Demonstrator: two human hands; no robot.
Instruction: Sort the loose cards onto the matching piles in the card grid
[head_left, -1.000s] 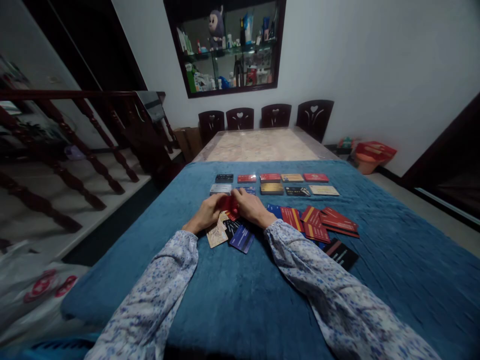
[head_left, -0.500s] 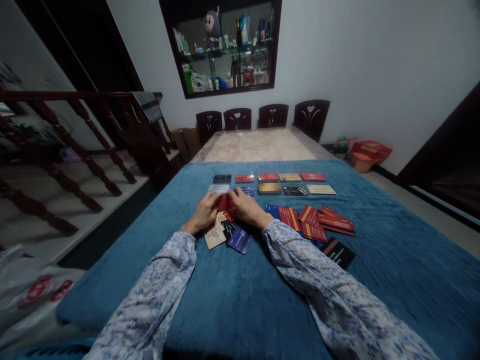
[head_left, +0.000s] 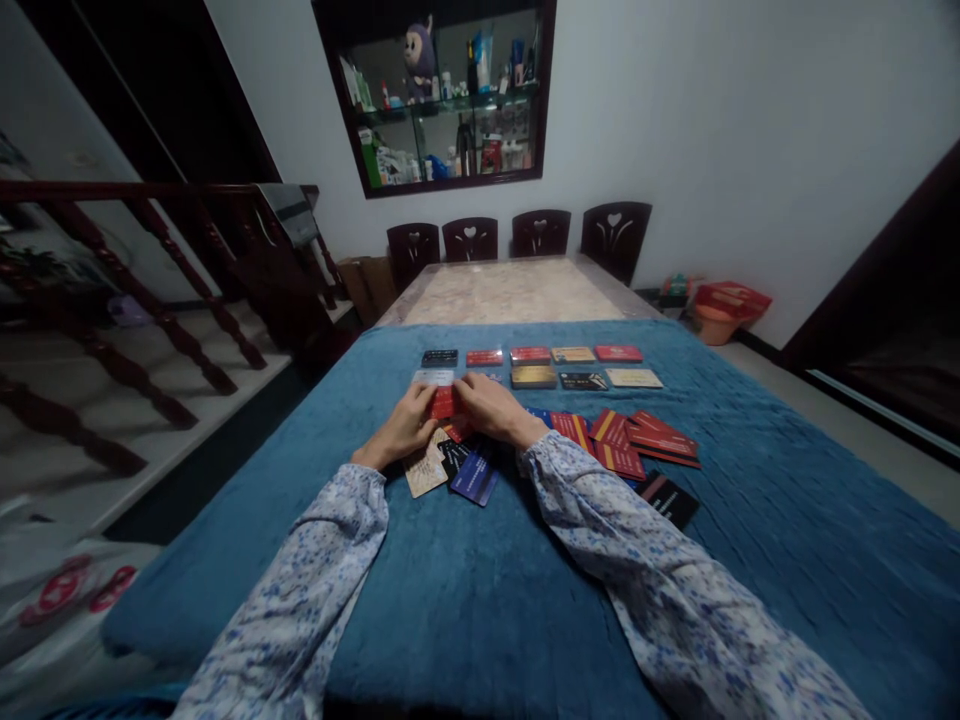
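Observation:
Between my two hands is a red card (head_left: 443,403), gripped at its left side by my left hand (head_left: 403,422) and at its right by my right hand (head_left: 491,408). Whether it is one card or a small stack, I cannot tell. Just beyond it lies a pale card stack (head_left: 433,377). Under and in front of my hands spread a beige card (head_left: 426,470), a black card (head_left: 454,456) and a blue card (head_left: 475,478). My right hand partly hides a blue stack behind it.
Two rows of card stacks include a gold stack (head_left: 533,377) and a cream stack (head_left: 634,378). Loose red cards (head_left: 663,438) and a black card (head_left: 670,499) lie to the right. A blue cloth (head_left: 450,600) covers the near table; chairs (head_left: 541,233) stand beyond.
The view has shifted slightly, moving the scene a little left. Both hands stay at the red card, which shows a little more between the fingers.

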